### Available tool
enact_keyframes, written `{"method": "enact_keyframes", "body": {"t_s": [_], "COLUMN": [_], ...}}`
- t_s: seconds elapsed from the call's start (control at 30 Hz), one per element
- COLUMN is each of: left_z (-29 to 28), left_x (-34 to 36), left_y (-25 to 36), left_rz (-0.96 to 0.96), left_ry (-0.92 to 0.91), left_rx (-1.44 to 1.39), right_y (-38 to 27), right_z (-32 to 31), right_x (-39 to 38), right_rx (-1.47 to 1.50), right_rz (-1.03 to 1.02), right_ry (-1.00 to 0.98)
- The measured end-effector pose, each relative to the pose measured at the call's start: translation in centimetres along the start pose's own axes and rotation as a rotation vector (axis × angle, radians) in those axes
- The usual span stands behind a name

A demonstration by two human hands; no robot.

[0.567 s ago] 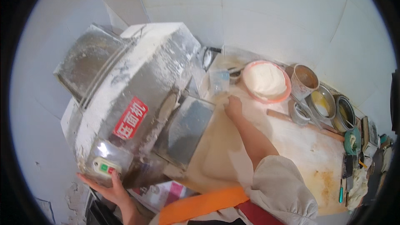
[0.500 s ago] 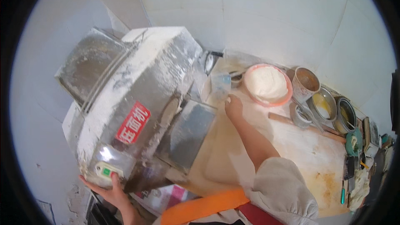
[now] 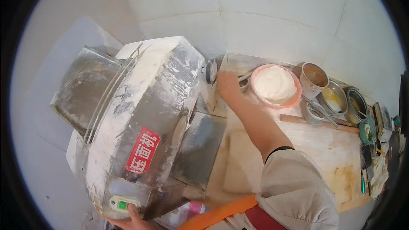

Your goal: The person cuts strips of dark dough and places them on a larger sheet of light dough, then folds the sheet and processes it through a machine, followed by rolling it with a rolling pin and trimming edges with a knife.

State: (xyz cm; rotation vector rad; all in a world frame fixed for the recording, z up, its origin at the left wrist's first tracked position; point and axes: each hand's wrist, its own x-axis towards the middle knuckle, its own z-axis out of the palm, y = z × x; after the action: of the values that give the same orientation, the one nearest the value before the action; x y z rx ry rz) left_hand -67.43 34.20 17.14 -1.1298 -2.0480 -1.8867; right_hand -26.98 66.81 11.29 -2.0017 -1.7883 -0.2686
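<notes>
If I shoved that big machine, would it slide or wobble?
The machine would probably be hard to budge, because it looks big and metal. Its body likely wouldn't squish, since its flat panels look stiff. Your fingers might slip a little, because white smears, perhaps flour, cover parts of it.

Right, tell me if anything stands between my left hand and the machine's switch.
Nothing visible does: the thumb of the left hand overlaps part of the switch, and no object shows between them.
</notes>
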Motion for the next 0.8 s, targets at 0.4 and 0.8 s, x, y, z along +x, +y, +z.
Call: {"method": "enact_keyframes", "body": {"t_s": [0.4,0.8], "left_z": [-0.8,0.8], "left_x": [0.2,-0.5], "left_y": [-1.8,2.3], "left_rz": [-0.096,0.043], "left_ry": [-0.092,-0.06], "left_rx": [-0.187,-0.112], "right_y": [2.8,24.4], "right_z": [1.8,3.7], "right_x": [-3.1,-9.1], "right_rx": [0.4,0.626], "right_rz": [0.228,0.55], "right_ry": [0.2,-0.454]}}
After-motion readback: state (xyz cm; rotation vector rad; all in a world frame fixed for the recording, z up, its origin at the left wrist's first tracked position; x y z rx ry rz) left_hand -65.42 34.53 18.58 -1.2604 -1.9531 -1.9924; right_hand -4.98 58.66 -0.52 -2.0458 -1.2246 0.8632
